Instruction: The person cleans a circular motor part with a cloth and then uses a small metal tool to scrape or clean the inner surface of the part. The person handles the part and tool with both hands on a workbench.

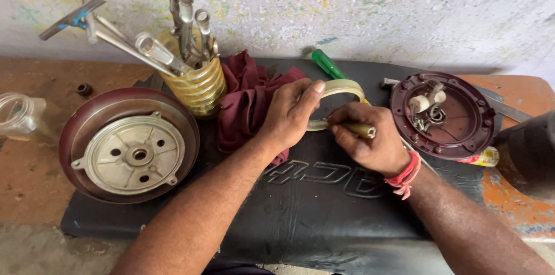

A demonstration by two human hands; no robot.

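Observation:
My left hand point(289, 112) grips a pale yellowish ring point(344, 87), thumb on its top edge, holding it upright over the black mat point(312, 205). My right hand point(370, 139) is closed around a yellowish tool handle point(363, 130) whose tip points at the ring's lower edge. A red thread band sits on my right wrist. A maroon cloth point(245, 98) lies just behind my left hand.
A maroon round cover with a silver hub plate point(130, 148) lies at left. A yellow container point(196, 81) holds several metal tools. Another maroon round cover with inner parts point(442, 114) sits at right, a green-handled screwdriver point(326, 64) behind, a clear bottle point(20, 113) far left.

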